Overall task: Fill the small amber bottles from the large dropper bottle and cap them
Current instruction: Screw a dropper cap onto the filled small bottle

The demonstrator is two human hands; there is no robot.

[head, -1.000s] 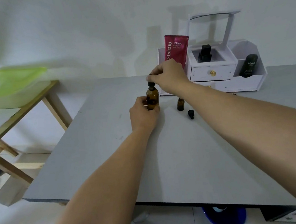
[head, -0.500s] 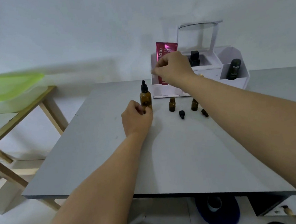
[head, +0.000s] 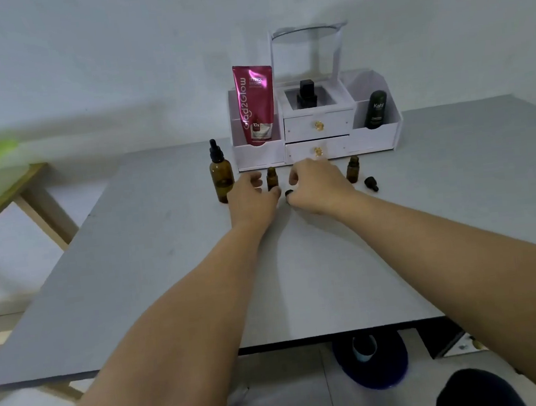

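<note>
Both my forearms reach forward across the grey tabletop (head: 155, 274), bare to the elbows, toward its far edge. My left hand (head: 250, 194) lies low with its fingers loosely curled and parted around the base of a small amber bottle (head: 272, 178); the fingertips are at the bottle's foot, but I cannot tell whether they actually grip it. My right hand (head: 316, 183) is arched, knuckles up, fingers bent down over a small black cap (head: 289, 194) that shows at my thumb side; whether it is pinched or only touched, I cannot tell.

The large dropper bottle (head: 221, 174) stands upright just left of my left hand, smooth brown glass with a black rubber bulb on top. I count two small amber bottles, both uncapped and upright: one between my hands, the second small amber bottle (head: 353, 169) to the right of my right hand. A black dropper cap (head: 371, 184) lies on its side just right of it.

Behind them, at the far edge, sits a white organizer (head: 375, 138) with two gold-knobbed drawers, holding a glossy pink tube (head: 254, 105) and two dark bottles.
</note>
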